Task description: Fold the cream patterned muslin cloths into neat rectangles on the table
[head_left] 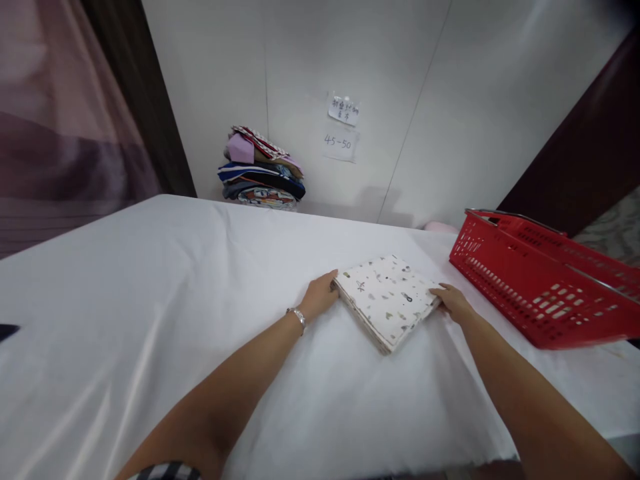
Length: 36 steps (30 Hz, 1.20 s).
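Note:
A folded white cloth (387, 297) with a small leaf-like print sits right of the middle of the white-covered table (200, 293), turned so one corner points toward me. My left hand (321, 295), with a silver bracelet at the wrist, grips its left corner, fingers curled partly underneath. At the opposite corner my right hand (453, 301) pinches the edge, thumb and fingertips on it. The cloth's folded layers show along its near left edge. Parts of the fingers on both hands are hidden by the cloth.
To the right stands a red plastic basket (540, 280) with slotted walls. A stack of folded fabrics (263, 170) rests against the wall behind the table's far edge. Two paper notes (343, 127) are stuck to the wall. A pinkish curtain (65, 113) hangs at the left.

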### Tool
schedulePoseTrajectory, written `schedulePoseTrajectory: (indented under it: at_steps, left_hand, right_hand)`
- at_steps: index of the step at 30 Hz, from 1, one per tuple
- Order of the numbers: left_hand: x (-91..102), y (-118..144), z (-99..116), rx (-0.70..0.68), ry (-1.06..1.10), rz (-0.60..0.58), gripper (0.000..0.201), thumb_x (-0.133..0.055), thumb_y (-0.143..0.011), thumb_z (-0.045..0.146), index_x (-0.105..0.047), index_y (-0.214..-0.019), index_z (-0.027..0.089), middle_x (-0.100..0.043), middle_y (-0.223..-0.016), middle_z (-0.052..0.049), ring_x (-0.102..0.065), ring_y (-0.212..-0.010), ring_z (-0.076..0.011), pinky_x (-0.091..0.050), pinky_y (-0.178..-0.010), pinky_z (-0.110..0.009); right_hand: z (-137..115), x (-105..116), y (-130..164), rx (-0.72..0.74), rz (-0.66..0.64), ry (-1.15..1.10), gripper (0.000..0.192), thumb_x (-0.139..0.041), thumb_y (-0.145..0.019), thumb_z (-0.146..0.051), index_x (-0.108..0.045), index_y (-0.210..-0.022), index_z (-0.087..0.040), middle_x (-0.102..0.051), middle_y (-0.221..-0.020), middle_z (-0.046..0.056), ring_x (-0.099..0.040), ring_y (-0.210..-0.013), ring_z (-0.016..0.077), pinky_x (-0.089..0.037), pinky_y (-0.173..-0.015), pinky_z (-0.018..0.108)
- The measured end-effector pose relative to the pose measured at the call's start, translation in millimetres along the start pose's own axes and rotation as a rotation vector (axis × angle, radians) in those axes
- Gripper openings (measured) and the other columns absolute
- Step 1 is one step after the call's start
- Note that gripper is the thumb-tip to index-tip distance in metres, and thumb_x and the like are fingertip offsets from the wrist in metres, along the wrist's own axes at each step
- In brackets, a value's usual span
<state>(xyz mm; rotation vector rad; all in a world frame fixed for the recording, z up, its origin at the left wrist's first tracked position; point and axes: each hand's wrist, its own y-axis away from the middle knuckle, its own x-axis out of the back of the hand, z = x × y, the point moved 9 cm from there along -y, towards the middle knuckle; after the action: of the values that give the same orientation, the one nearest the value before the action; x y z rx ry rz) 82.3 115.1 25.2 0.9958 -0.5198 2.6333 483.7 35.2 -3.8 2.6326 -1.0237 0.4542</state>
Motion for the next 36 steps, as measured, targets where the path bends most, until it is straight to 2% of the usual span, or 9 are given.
schedulePoseTrajectory:
  at_steps: [5,8,14,17,20,24,28,31,36]
  left_hand:
    - [-2.5,-13.2,-10.1,0.023,0.192,-0.024,0.034,-0.047,-0.077,0.012,-0.066,-0.104,0.021,-0.067,-0.105,-0.002,-0.061,-0.095,-0.0170,-0.047,-0.088,-0.028]
    - [16.1,-5.7,-17.2,0.002,0.230,0.026,0.029,-0.048,-0.078,0.014,-0.068,-0.097,0.023,-0.069,-0.099,0.001,-0.062,-0.090,-0.0151,-0.048,-0.084,-0.026]
    - [83.0,36.3,-60.9,0.146,0.151,0.230,0.029,-0.048,-0.077,0.017,-0.068,-0.097,0.025,-0.069,-0.099,0.003,-0.062,-0.093,-0.0161,-0.046,-0.086,-0.028]
    - [93.8,56.9,-78.7,0.241,0.149,0.255,0.032,-0.047,-0.076,0.016,-0.067,-0.098,0.025,-0.069,-0.099,0.003,-0.062,-0.093,-0.0166,-0.047,-0.086,-0.028]
    - [92.6,66.5,-78.1,0.235,0.081,0.250,0.034,-0.046,-0.076,0.016,-0.066,-0.102,0.026,-0.068,-0.103,0.003,-0.061,-0.097,-0.0176,-0.046,-0.089,-0.030]
    - [90.4,68.3,-68.0,0.166,-0.052,0.240,0.035,-0.046,-0.078,0.017,-0.063,-0.108,0.023,-0.066,-0.106,-0.001,-0.059,-0.098,-0.0194,-0.046,-0.090,-0.033]
    - [89.5,68.1,-47.0,-0.028,-0.180,0.260,0.042,-0.046,-0.078,0.014,-0.057,-0.118,0.020,-0.057,-0.122,-0.005,-0.049,-0.114,-0.0210,-0.038,-0.101,-0.036]
    - [83.0,70.6,-29.2,-0.149,-0.254,0.260,0.043,-0.043,-0.080,0.012,-0.055,-0.121,0.020,-0.051,-0.129,-0.007,-0.043,-0.120,-0.0216,-0.034,-0.103,-0.039]
    - [63.6,75.2,-4.8,-0.258,-0.302,0.151,0.038,-0.037,-0.087,0.014,-0.055,-0.119,0.023,-0.054,-0.127,-0.005,-0.041,-0.123,-0.0204,-0.028,-0.104,-0.041]
  right_hand:
    - [-5.5,-5.8,-4.8,0.019,0.033,-0.056,0.055,-0.067,-0.060,-0.015,-0.057,-0.113,-0.017,-0.051,-0.058,-0.005,-0.052,-0.047,0.0110,-0.047,-0.044,0.022]
    - [-17.0,-24.6,-11.1,0.059,0.019,-0.069,0.054,-0.066,-0.059,-0.014,-0.058,-0.113,-0.016,-0.050,-0.060,-0.005,-0.050,-0.047,0.0100,-0.044,-0.042,0.021]
    - [-61.4,-119.1,-19.2,0.209,-0.106,-0.061,0.056,-0.068,-0.061,-0.022,-0.057,-0.116,-0.018,-0.061,-0.088,0.001,-0.059,-0.068,0.0136,-0.051,-0.059,0.024]
    - [-81.2,-159.8,-14.0,0.278,-0.117,-0.006,0.060,-0.067,-0.064,-0.025,-0.053,-0.122,-0.017,-0.060,-0.106,0.006,-0.059,-0.093,0.0199,-0.051,-0.078,0.029]
    - [-93.6,-174.8,-0.4,0.328,-0.097,0.070,0.064,-0.065,-0.067,-0.027,-0.048,-0.127,-0.013,-0.052,-0.125,0.012,-0.046,-0.117,0.0257,-0.039,-0.098,0.036]
    - [-110.6,-163.1,45.5,0.474,-0.072,0.142,0.059,-0.059,-0.073,-0.026,-0.045,-0.129,-0.015,-0.040,-0.139,0.010,-0.028,-0.132,0.0235,-0.025,-0.108,0.037]
    - [-118.9,-160.5,131.2,0.713,-0.274,0.164,0.030,-0.054,-0.078,-0.031,-0.064,-0.103,-0.019,-0.062,-0.114,0.007,-0.053,-0.108,0.0221,-0.043,-0.091,0.035]
    - [-114.6,-160.1,195.5,0.898,-0.395,0.175,0.020,-0.054,-0.080,-0.032,-0.068,-0.089,-0.022,-0.067,-0.097,0.005,-0.059,-0.093,0.0207,-0.046,-0.081,0.034]
    - [-101.9,-162.0,241.5,1.084,-0.384,0.375,0.017,-0.052,-0.084,-0.028,-0.069,-0.083,-0.023,-0.067,-0.089,0.004,-0.058,-0.088,0.0200,-0.043,-0.080,0.035]
